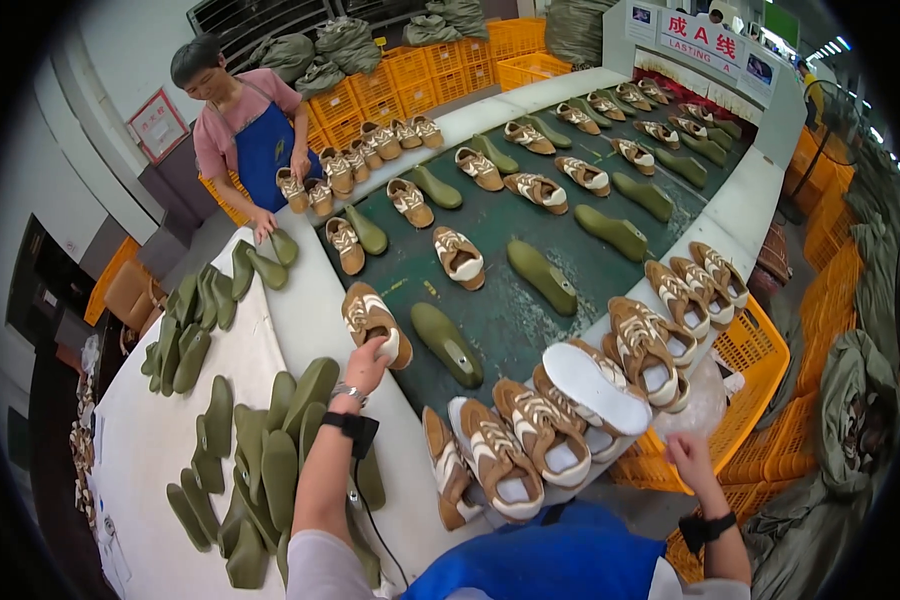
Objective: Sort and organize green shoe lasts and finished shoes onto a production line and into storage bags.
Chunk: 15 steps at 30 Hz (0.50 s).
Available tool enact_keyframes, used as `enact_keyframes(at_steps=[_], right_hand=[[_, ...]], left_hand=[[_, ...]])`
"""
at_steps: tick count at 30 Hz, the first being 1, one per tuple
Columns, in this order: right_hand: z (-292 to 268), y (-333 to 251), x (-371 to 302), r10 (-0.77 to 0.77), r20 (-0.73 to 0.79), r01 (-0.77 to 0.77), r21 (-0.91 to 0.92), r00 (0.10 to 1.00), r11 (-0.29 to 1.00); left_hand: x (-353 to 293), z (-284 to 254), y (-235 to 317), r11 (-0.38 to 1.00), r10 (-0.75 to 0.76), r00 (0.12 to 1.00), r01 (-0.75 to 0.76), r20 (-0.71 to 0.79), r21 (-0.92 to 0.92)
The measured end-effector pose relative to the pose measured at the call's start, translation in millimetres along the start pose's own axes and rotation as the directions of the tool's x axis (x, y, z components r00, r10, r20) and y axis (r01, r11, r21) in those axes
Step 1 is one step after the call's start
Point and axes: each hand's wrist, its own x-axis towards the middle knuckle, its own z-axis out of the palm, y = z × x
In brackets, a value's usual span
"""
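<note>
Left hand (367,366) grasps shoe (367,312) at heel; best kept steady, clear of last (445,343). Right hand (692,461) curled, empty.

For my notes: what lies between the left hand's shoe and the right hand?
From the held shoe to the right hand, the head view shows a green last, then a row of brown-and-white shoes, one sole up.
</note>
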Motion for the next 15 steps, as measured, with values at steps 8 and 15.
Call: enact_keyframes(at_steps=[8,15], right_hand=[[6.4,83.2,-69.0,0.458,-0.035,-0.457,0.028,0.888,0.889],[26.8,159.2,-57.8,0.339,0.201,-0.254,-0.354,0.919,0.9]], left_hand=[[73.4,99.8,-93.2,0.962,-0.166,0.985,0.17,-0.033,0.214],[-35.0,6.0,-54.7,0.986,-0.015,0.999,0.01,0.031,0.168]])
